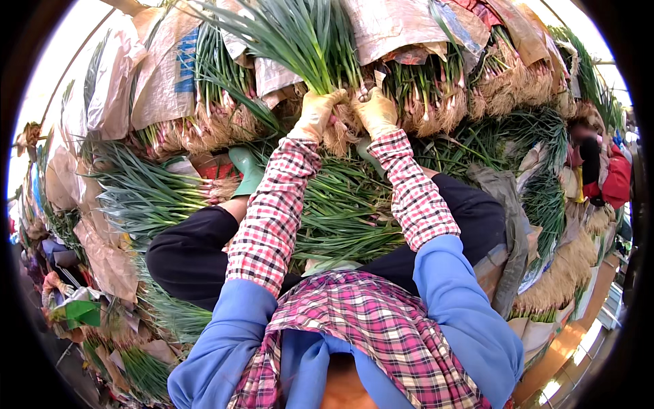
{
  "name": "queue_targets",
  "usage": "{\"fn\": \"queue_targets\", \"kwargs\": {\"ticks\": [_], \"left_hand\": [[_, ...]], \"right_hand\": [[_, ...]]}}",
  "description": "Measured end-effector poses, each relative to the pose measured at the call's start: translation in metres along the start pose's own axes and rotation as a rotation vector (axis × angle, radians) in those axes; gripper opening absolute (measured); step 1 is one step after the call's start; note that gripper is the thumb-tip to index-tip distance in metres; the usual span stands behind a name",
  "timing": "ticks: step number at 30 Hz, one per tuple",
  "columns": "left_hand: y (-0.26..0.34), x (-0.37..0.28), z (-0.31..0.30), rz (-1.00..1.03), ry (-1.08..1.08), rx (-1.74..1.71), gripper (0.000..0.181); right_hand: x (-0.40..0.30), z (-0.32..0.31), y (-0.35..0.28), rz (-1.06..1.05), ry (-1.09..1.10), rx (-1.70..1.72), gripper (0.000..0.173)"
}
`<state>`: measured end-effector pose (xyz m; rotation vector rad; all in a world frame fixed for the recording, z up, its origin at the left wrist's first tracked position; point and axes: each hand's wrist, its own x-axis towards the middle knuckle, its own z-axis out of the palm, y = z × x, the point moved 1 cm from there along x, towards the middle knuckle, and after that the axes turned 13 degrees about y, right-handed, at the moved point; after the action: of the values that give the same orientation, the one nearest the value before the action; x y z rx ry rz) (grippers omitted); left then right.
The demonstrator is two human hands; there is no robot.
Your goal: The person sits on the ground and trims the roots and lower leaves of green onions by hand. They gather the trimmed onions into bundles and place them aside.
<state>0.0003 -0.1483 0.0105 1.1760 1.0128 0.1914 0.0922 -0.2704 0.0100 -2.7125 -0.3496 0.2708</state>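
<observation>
A bunch of green garlic [314,56], its long leaves pointing away from me, is gripped low on the stems by my left hand [316,113]. The fringe of roots [338,135] hangs down between my wrists. My right hand [378,111] has curled fingers at the bulb ends on the bunch's right side; exactly what its fingertips pinch is hidden. Both hands wear pale yellow gloves, with checked sleeve covers above. Below my forearms lies a loose pile of green garlic [347,214] between my bent legs.
Rooted garlic bundles [429,97] stand in a row ahead, partly under woven plastic sacks [398,30]. More stalks [153,189] lie at left beside a green boot [248,171]. A grey plastic sheet [503,230] drapes beside my right knee. Other people are at both edges.
</observation>
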Motion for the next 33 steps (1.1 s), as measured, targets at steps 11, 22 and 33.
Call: {"fn": "queue_targets", "kwargs": {"ticks": [11,22,33], "left_hand": [[-0.009,0.004,-0.011,-0.071,-0.174,-0.224,0.013],[-0.061,-0.046,-0.046,-0.167,-0.241,-0.396,0.025],[-0.057,-0.071,-0.032,-0.071,0.015,-0.263,0.019]], "right_hand": [[0.012,0.003,0.006,0.193,-0.355,1.004,0.089],[-0.028,0.046,-0.032,0.266,-0.101,0.850,0.027],[-0.056,0.079,-0.012,1.071,0.013,1.477,0.021]]}}
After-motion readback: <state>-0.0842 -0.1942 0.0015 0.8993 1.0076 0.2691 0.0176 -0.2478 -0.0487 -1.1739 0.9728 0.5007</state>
